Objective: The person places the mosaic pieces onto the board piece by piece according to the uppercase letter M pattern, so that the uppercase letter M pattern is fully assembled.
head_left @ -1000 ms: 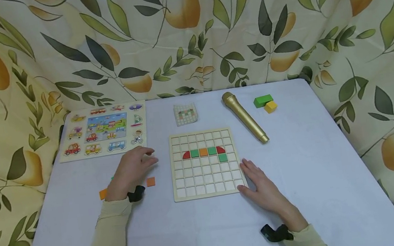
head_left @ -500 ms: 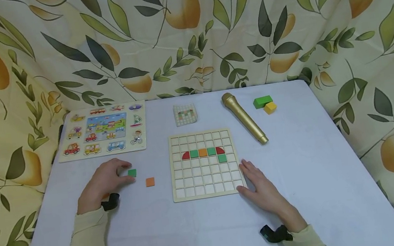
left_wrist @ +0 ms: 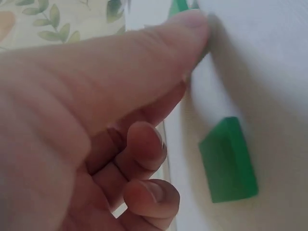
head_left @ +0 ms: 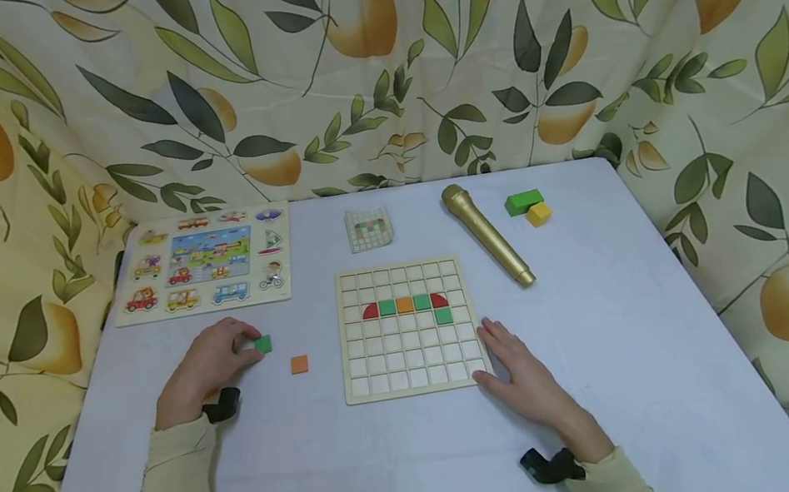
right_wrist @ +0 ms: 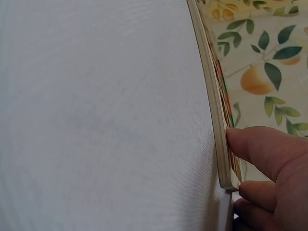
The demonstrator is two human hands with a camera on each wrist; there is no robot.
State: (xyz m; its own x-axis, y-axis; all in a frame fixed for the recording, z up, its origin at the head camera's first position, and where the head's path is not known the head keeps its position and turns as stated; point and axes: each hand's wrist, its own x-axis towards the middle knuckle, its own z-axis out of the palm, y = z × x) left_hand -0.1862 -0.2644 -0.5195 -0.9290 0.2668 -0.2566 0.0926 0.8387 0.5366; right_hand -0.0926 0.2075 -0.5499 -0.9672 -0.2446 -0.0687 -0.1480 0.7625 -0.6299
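My left hand (head_left: 209, 360) pinches a small green square tile (head_left: 263, 344) between thumb and index finger, left of the board. Another green tile (left_wrist: 228, 161) lies on the cloth under that hand in the left wrist view, hidden from the head view. An orange square tile (head_left: 299, 364) lies to the right of the hand. The grid board (head_left: 377, 364) carries a row of red, green and orange tiles, with one green tile (head_left: 444, 315) below the row's right end. My right hand (head_left: 530, 378) touches the board's right edge, its thumb at the lower right corner.
A vehicle picture puzzle (head_left: 272, 292) lies at the back left. Behind the board is a small pattern card (head_left: 370, 237). A gold microphone (head_left: 487, 235), a green block (head_left: 524, 202) and a yellow block (head_left: 539, 214) lie at the back right. A patterned curtain (head_left: 374, 97) surrounds the table.
My left hand has moved left and back from near the board, uncovering the green tile, and now pinches it. The right hand has stayed at the board's edge.
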